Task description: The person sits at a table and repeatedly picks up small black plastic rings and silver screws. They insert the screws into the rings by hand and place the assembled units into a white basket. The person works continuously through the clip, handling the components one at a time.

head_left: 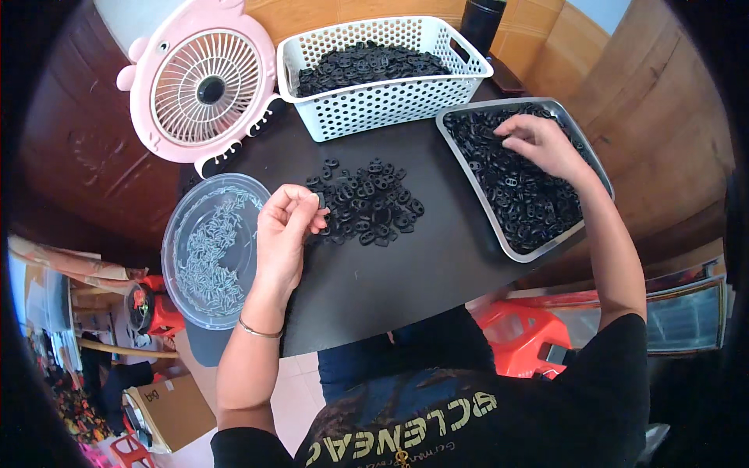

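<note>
My left hand (285, 230) is closed, thumb against fingers, on a small black plastic piece (321, 201). It is beside a loose pile of black plastic pieces (370, 201), several showing two holes, on the dark table. Left of that hand stands a round clear tub (170, 265) with many small pale slivers (207, 273) inside. My right hand (542, 144) reaches over a metal tray (493, 238) full of similar black pieces (538, 207). Its thumb and fingers curve with a small gap between them. Against the black parts I make out nothing held there.
A white perforated basket (382, 109) holding more black pieces stands at the back of the table (343, 312). A pink fan (140, 101) is at the back left, a dark cylinder (481, 23) at the back right. A red stool (523, 335) stands below the table's right side.
</note>
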Tool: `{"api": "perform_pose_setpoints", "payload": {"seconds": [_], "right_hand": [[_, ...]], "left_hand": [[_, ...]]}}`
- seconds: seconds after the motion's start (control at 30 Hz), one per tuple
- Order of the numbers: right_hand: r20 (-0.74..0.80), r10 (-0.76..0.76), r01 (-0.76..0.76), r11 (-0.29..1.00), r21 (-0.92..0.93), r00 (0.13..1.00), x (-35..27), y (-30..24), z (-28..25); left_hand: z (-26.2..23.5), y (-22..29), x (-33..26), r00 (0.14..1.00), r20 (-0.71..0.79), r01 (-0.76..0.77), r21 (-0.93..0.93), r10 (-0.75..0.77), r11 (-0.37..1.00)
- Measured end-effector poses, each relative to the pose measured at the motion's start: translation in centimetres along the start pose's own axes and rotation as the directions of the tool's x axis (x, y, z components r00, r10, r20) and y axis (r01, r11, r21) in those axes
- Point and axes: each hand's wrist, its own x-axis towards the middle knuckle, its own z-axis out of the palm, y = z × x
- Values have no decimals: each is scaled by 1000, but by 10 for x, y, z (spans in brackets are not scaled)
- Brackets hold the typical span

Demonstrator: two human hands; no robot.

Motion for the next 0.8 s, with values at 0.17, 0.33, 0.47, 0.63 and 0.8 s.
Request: {"api": "perform_pose_setpoints", "payload": {"seconds": [0.17, 0.33, 0.47, 0.63, 0.8], "right_hand": [[197, -79, 93, 994, -59, 977, -1, -15, 14], [276, -254, 306, 938, -166, 927, -9, -25, 28], [265, -260, 319, 924, -210, 928, -16, -28, 29], [260, -231, 301, 913, -275, 938, -21, -25, 32], [239, -225, 298, 893, -338, 945, -23, -24, 35]], "left_hand": [[-1, 0, 0, 1000, -9, -5, 0, 5, 1000], [1, 1, -1, 1000, -16, -2, -1, 2, 1000], [0, 0, 0, 1000, -2, 5, 19, -5, 1000], [1, -1, 0, 1000, 4, 7, 8, -7, 1000], [-1, -3, 0, 1000, 18, -1, 4, 1, 1000]]}}
